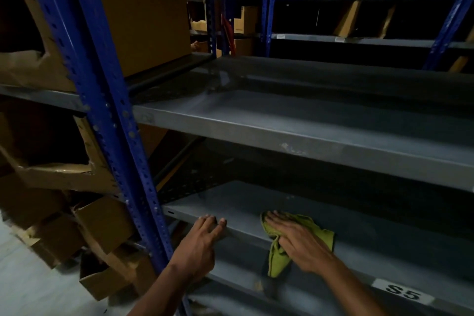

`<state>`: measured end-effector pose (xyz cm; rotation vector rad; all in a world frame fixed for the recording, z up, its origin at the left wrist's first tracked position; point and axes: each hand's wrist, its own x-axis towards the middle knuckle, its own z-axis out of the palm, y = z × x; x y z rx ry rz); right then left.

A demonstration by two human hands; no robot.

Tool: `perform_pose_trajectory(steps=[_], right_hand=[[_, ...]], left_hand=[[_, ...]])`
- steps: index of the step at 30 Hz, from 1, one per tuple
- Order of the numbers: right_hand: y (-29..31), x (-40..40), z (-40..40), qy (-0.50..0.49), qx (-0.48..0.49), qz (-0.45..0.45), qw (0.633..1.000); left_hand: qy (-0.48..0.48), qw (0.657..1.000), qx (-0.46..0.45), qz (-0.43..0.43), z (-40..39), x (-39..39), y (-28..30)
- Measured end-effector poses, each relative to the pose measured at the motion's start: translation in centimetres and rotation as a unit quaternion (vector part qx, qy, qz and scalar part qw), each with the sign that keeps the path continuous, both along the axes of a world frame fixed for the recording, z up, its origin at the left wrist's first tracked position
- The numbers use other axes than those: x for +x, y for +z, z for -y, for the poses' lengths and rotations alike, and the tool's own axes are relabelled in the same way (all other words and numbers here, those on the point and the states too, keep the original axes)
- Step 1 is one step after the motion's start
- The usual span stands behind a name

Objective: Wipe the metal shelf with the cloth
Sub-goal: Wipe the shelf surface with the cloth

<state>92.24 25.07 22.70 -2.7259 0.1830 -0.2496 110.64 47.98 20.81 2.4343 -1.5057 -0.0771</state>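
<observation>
The lower grey metal shelf point(230, 202) runs across the bottom of the head view. A green cloth point(320, 232) lies on its front part, one end hanging over the front edge. My right hand point(297, 241) presses flat on the cloth, fingers spread and pointing left. My left hand point(202, 241) rests on the shelf's front edge further left, fingertips on top of the shelf, holding no cloth.
A second grey shelf point(307, 120) sits above, overhanging the lower one. A blue perforated upright point(115, 136) stands just left of my left hand. Torn cardboard boxes point(102, 220) fill the rack at left. A white "S5" label point(402, 292) marks the front edge.
</observation>
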Motion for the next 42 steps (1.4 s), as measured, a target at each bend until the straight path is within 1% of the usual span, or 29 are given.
perform_pose_trajectory(steps=[7, 11, 14, 17, 23, 28, 30, 34, 36, 39, 42], right_hand=[[-0.2, 0.1, 0.2, 0.001, -0.01, -0.012, 1.0], [-0.7, 0.2, 0.4, -0.005, -0.031, -0.017, 0.999], [-0.9, 0.4, 0.4, -0.015, -0.039, -0.022, 0.999], [-1.1, 0.5, 0.2, -0.018, -0.051, -0.028, 0.998], [-1.0, 0.4, -0.6, -0.034, -0.092, -0.04, 0.994], [-1.0, 0.3, -1.1, -0.038, -0.121, -0.043, 0.991], [-1.2, 0.2, -1.4, -0.027, -0.116, -0.04, 0.992], [-1.4, 0.5, -1.7, -0.004, -0.042, -0.031, 0.999], [-1.1, 1.3, -1.7, -0.007, -0.031, -0.031, 0.999], [-0.9, 3.7, -1.9, -0.01, -0.078, -0.043, 0.996], [-0.9, 6.5, -2.2, -0.037, -0.121, -0.063, 0.99]], left_hand=[[0.007, 1.0, 0.008, 0.007, 0.3, 0.2, -0.9], [0.007, 1.0, 0.009, 0.025, 0.4, 0.2, -1.3], [0.012, 1.0, 0.012, 0.015, 0.4, 0.3, -1.4], [0.012, 0.999, 0.009, 0.029, 0.4, 0.3, -1.4], [0.025, 1.0, 0.0, 0.015, 0.5, 0.0, -1.2], [0.036, 0.999, 0.014, -0.011, 0.4, 0.1, -1.1], [0.038, 0.999, 0.021, -0.013, 0.4, 0.1, -1.2], [0.037, 0.999, 0.019, -0.018, 0.4, 0.1, -1.2], [0.037, 0.999, 0.008, -0.009, 0.5, 0.0, -1.3], [0.029, 1.0, -0.01, -0.001, 0.5, -0.4, -1.0], [0.014, 0.998, -0.018, 0.063, 0.5, -0.4, -0.4]])
